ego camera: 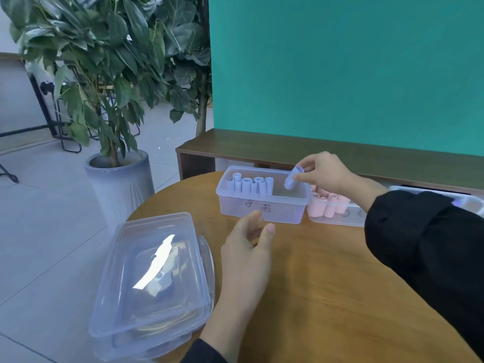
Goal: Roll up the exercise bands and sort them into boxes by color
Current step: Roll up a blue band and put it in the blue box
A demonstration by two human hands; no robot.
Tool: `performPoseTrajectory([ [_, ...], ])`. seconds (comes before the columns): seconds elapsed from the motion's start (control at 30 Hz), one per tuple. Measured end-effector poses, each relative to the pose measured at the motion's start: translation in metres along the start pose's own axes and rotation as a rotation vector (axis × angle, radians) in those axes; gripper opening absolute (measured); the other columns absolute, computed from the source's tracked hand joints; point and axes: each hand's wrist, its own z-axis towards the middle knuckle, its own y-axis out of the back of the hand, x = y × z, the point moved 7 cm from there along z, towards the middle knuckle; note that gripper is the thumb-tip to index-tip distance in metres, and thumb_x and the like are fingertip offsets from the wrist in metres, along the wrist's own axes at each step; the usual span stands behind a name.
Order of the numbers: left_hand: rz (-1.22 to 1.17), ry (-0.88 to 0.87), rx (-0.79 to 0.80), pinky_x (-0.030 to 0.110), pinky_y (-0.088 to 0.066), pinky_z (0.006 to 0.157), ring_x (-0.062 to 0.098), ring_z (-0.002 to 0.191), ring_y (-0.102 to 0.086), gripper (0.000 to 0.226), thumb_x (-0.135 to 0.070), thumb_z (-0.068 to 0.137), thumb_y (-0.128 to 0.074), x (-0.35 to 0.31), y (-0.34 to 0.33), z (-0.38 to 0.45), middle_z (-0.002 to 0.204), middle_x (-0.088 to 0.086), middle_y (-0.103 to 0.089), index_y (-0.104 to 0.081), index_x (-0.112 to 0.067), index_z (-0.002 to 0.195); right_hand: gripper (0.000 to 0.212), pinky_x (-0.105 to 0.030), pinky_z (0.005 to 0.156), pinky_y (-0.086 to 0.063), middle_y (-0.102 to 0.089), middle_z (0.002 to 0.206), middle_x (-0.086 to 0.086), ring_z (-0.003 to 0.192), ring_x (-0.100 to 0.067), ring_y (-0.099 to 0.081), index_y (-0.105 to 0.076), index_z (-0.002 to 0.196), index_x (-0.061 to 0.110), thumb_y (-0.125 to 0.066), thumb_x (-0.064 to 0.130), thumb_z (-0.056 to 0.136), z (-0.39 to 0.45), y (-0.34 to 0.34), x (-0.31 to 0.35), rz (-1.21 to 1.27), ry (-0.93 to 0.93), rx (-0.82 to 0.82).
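Right hand (323, 171): we pinch a rolled blue band (292, 178), tilted over the right end of the blue box (262, 205).
Left hand (248, 247): ours, loosely open near that box, holding nothing.

It looks like an office lounge or studio: pale tiled floor (65, 231), tall leafy plant in a grey ribbed pot (119, 184), teal partition wall (340, 69), low dark wooden bench (262, 145), round wooden table (327, 284).

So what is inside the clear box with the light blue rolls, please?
Inside the clear box, five or so light blue rolls stand upright at its left end. The right hand holds another blue roll over the bare right part. The rolls' lower ends look blurred through the wall.
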Motion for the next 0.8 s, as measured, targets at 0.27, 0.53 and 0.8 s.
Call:
performPoseTrajectory([
  [0.27, -0.091, 0.034, -0.146, 0.04, -0.056, 0.097, -0.002, 0.103, -0.067, 0.021, -0.021, 0.096, -0.068, 0.011, 0.007, 0.014, 0.104, -0.025, -0.073, -0.068, -0.038, 0.107, 0.027, -0.035, 0.073, -0.055, -0.07, 0.099, -0.006, 0.09, -0.022, -0.065, -0.07, 0.104, 0.014, -0.079, 0.03, 0.084, 0.045, -0.035, -0.015, -0.125, -0.004, 0.056],
  [0.53, -0.088, -0.003, -0.109, 0.034, -0.056, 0.092, -0.005, 0.1, -0.067, 0.026, -0.014, 0.096, -0.066, 0.008, -0.006, 0.011, 0.098, -0.028, -0.072, -0.068, -0.04, 0.102, 0.025, -0.042, 0.082, -0.057, -0.069, 0.101, -0.002, 0.093, -0.026, -0.064, -0.071, 0.099, 0.022, -0.079, 0.04, 0.082, 0.06, -0.058, -0.014, -0.276, -0.004, 0.169],
  [0.8, -0.045, -0.011, -0.112, 0.03, -0.055, 0.088, -0.007, 0.1, -0.065, 0.023, -0.02, 0.095, -0.068, 0.006, -0.007, 0.008, 0.1, -0.032, -0.069, -0.068, -0.038, 0.109, 0.037, -0.044, 0.087, -0.054, -0.071, 0.104, -0.014, 0.093, -0.031, -0.064, -0.069, 0.106, 0.009, -0.079, 0.037, 0.083, 0.058, -0.061, -0.006, -0.316, -0.018, 0.108],
])
